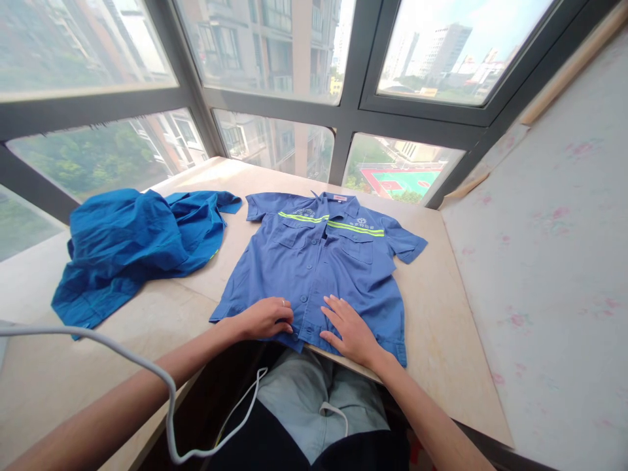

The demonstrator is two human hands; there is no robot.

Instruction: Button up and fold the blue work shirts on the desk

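- Left arm: the forearm enters from the near left and runs obliquely rightward and away; the left hand (267,318) rests, back upward, on the near part of the blue work shirt (350,278), left of the button placket (309,267).
- Right arm: the forearm enters from the near right and angles leftward and away; the right hand (350,332) lies palm down on the same shirt, right of the placket, near its hem.
- Left fingers: bent inward, with the thumb near them, forming a narrow gap; whether cloth is pinched between them cannot be told. A ring (283,303) encircles one finger.
- Right fingers: extended and moderately spread, thumb apart, touching the fabric without gripping it.
- Position of the shirt: spread front upward on the pale table (454,356), collar at the far side, hem along the near edge. A brighter blue garment (142,242) lies crumpled to its left, apart from it; a white cable (169,386) crosses the near left.
- Markings: a collar label (339,198) bears red lettering, too small to read. A gear-like emblem (362,222) with pale characters sits on the right chest, further pale characters on the left; neither can be read. Yellow-green stripes (356,228) cross both chest panels.
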